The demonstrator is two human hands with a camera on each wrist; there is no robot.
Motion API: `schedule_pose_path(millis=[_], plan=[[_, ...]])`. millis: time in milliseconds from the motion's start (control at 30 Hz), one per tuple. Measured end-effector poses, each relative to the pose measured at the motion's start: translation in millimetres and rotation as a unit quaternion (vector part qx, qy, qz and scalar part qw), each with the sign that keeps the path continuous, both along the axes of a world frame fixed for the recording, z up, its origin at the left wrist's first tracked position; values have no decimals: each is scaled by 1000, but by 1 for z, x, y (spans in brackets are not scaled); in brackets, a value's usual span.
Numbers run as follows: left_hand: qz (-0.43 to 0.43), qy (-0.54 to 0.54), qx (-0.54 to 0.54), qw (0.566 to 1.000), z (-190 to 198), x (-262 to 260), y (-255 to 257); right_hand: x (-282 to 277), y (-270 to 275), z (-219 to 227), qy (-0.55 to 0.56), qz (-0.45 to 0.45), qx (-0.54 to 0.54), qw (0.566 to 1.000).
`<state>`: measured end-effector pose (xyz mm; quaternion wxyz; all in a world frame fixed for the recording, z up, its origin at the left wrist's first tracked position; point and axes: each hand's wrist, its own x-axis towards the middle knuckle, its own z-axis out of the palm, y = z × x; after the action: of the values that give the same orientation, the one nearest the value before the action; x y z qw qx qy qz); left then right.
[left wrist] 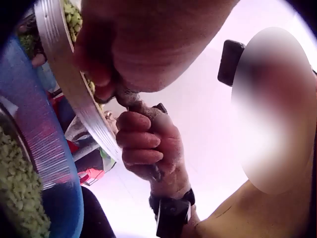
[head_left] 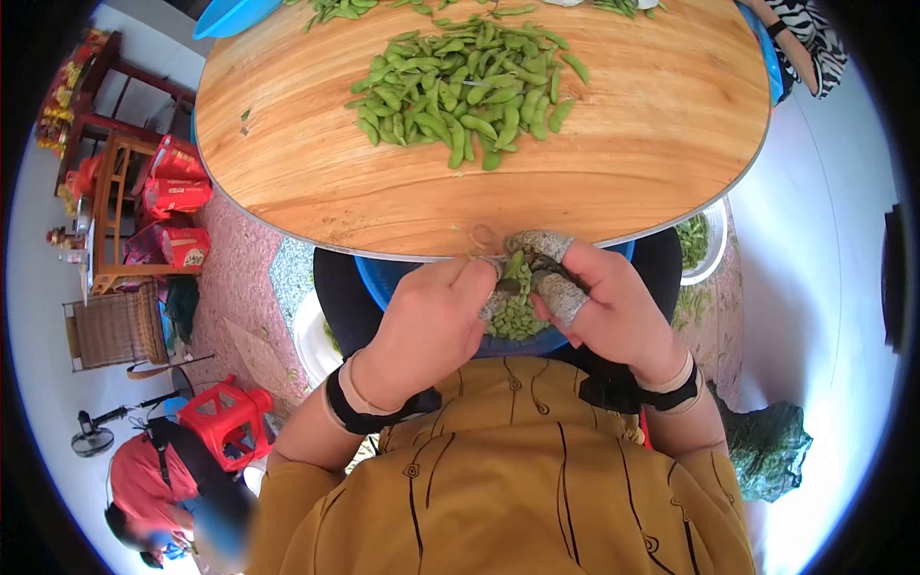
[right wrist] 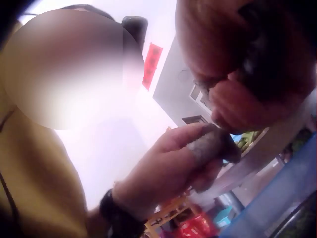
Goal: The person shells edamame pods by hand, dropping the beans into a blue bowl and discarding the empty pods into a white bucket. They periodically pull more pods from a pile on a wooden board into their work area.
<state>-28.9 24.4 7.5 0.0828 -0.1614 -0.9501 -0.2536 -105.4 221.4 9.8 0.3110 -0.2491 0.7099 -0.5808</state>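
Observation:
A green soybean pod [head_left: 517,263] is between the fingertips of both hands, just off the table's near edge. My left hand [head_left: 431,321] pinches it from the left with thumb and curled fingers. From the other side my right hand [head_left: 613,302] grips it between thumb and forefinger. Grey wraps [head_left: 561,295] cover several fingertips. Directly below, shelled green beans [head_left: 517,324] lie in a container inside a blue basin [head_left: 376,278]. In the left wrist view, the beans [left wrist: 20,188] show beside the blue basin wall [left wrist: 72,198]. The hands largely hide the pod in both wrist views.
A heap of soybean pods [head_left: 460,86] lies on the wooden table [head_left: 287,172]. A white basin [head_left: 714,244] with greens stands at right below the table. Red stool [head_left: 225,417], a bent-over person [head_left: 153,479] and red bags [head_left: 177,192] are at left.

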Motion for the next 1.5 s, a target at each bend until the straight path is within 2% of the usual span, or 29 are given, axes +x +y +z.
schedule_pose_path(millis=[33, 67, 100, 133, 167, 200, 233, 267, 300, 333, 367, 433, 467, 533, 667, 700, 733, 867, 900, 933, 967, 1000, 1033, 1067, 1167, 1233, 1300, 1333, 1500], plan=[[-1, -1, 0, 1000, 5, 1, -2, -3, 1, 4, -125, 19, -31, 992], [4, -174, 217, 961, 13, 2, -3, -4, 3, 7, -247, 38, -62, 966], [10, -334, 416, 846, 18, 2, -4, -3, 4, 9, -248, 37, -63, 966], [10, -336, 415, 845, 17, 3, -5, 0, 5, 11, -332, 49, -118, 935], [7, -392, 521, 758, 14, 4, -6, 2, 6, 11, -412, 60, -172, 893], [5, -439, 616, 655, 10, 4, -7, 2, 5, 11, -413, 59, -172, 892], [14, -428, 577, 696, 5, 2, -8, 1, 2, 12, -379, 35, -117, 917], [15, -428, 577, 695, -1, 3, -6, 0, 1, 12, -344, 10, -62, 937], [41, -342, 471, 812, -8, 4, -2, 3, 0, 8, -345, 11, -62, 937], [66, -243, 350, 902, -12, 5, 1, 6, -1, 1, -300, 5, -25, 954], [67, -244, 349, 902, -12, 6, 3, 9, -1, -2, -254, -1, 11, 967], [93, -149, 176, 968, -12, 8, 6, 14, -4, -1, -235, -9, 9, 972], [92, -149, 176, 969, -10, 8, 6, 16, -5, 0, -213, -17, 10, 977], [53, -18, -13, 998, -5, 9, 5, 14, -6, 2, -211, -24, 2, 977], [49, -32, 98, 993, -9, 9, 3, 14, -2, -2, -223, -18, -15, 975], [98, -244, 388, 883, -1, 8, 3, 14, -1, -2, -223, -19, -16, 974], [133, -422, 622, 646, 4, 8, 2, 16, 1, -3, -240, -14, -40, 970], [89, -466, 608, 636, -3, 12, -5, 13, 6, -4, -239, -2, -28, 971], [76, -435, 522, 730, -3, 12, -2, 15, 5, -8, -241, -3, -28, 970], [62, -395, 427, 811, -2, 12, 1, 16, 3, -14, -20, -21, 6, 1000], [61, -395, 427, 811, -5, 14, 3, 18, 1, -18, 201, -39, 39, 978], [30, -350, 360, 864, -10, 15, 5, 17, -1, -19, 202, -39, 39, 978], [-1, -301, 291, 908, -12, 17, 6, 16, -3, -20, 276, -30, 73, 958], [-1, -297, 290, 910, -9, 18, 5, 14, -5, -21, 349, -20, 106, 931], [53, -342, 324, 881, -3, 24, -5, 17, -4, -23, 380, -22, 161, 911], [113, -292, 263, 912, -9, 31, -16, 20, -2, -24, 379, -8, 164, 911], [116, -254, 207, 938, -19, 36, -17, 23, -3, -22, 374, 5, 168, 912], [116, -216, 150, 958, -21, 36, -17, 25, -6, -18, 366, -6, 127, 922], [11, -175, 177, 968, -5, 27, -5, 21, -12, -14, 314, 29, 61, 947]])
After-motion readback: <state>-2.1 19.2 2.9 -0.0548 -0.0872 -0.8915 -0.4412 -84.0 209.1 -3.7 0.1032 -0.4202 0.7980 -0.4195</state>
